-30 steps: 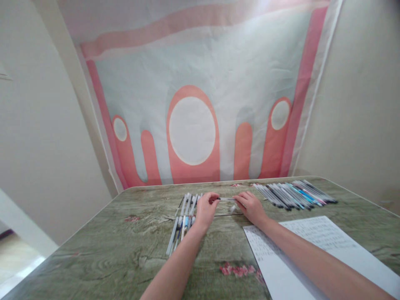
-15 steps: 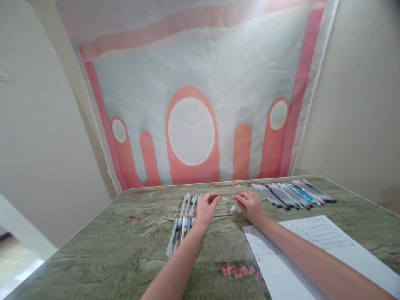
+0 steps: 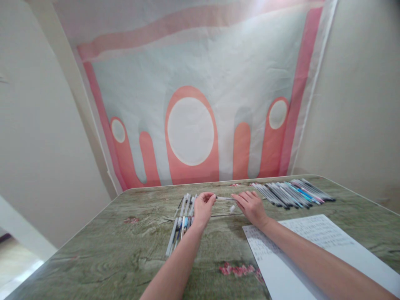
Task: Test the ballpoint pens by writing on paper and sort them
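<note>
A thin pen tube (image 3: 225, 198), pale and partly clear, spans level between my hands above the table. My left hand (image 3: 203, 208) is closed in a pinch at its left end, where a small dark bit shows by the fingertips. At the right end, my right hand (image 3: 251, 208) grips the tube between thumb and fingers, knuckles up. Below the tube lies a small whitish piece (image 3: 232, 208), too small to name. Partly behind my left hand and forearm are two rows of pens and pen parts (image 3: 184, 225).
A wide row of pens (image 3: 293, 195) with grey, black, blue and pink bodies lies at the back right. A sheet of paper with writing (image 3: 306, 246) rests under my right forearm. The wood-patterned table (image 3: 103, 246) ends against a wall with a pink-and-grey hanging (image 3: 193, 62).
My left hand has shifted slightly left, and more of the tube shows between my hands. A dark bit at its left end is now visible. My right hand has barely moved.
</note>
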`<move>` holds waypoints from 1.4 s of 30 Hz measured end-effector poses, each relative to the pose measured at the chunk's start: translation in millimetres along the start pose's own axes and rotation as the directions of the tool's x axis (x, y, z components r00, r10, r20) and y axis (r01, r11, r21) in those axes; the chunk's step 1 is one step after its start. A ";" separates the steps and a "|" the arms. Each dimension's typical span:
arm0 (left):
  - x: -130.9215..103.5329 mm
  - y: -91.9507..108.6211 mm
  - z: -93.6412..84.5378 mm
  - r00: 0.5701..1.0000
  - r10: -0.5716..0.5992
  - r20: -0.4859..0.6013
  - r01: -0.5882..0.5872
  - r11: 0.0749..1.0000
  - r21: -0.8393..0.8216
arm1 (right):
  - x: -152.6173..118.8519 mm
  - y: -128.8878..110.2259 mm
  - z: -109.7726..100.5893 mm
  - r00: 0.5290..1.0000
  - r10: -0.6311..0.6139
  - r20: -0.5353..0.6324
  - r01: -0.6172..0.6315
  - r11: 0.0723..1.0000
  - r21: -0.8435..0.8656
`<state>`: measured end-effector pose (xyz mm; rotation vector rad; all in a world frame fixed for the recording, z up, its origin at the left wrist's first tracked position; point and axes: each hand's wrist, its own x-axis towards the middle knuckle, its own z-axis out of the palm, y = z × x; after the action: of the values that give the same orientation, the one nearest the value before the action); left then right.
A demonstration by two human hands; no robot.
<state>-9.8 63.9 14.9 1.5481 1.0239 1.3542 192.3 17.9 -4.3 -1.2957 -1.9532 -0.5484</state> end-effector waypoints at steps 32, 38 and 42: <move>-1.1 4.5 -1.4 0.998 -0.050 -0.023 0.045 0.979 -0.200 | -0.1 -4.2 7.4 0.999 -0.049 -0.008 0.050 0.995 0.090; -1.9 3.4 -1.5 0.999 -0.038 -0.039 0.031 0.984 -0.175 | 0.2 -5.0 9.1 0.999 -0.038 -0.007 0.039 0.992 0.123; -1.8 3.2 -1.3 0.998 -0.045 -0.039 0.037 0.983 -0.179 | 0.5 -5.2 7.3 0.997 -0.077 -0.004 0.077 0.992 0.102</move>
<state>-11.1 61.3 17.4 1.3640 0.9282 1.4159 185.0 21.1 -8.5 -1.1614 -2.0107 -0.4798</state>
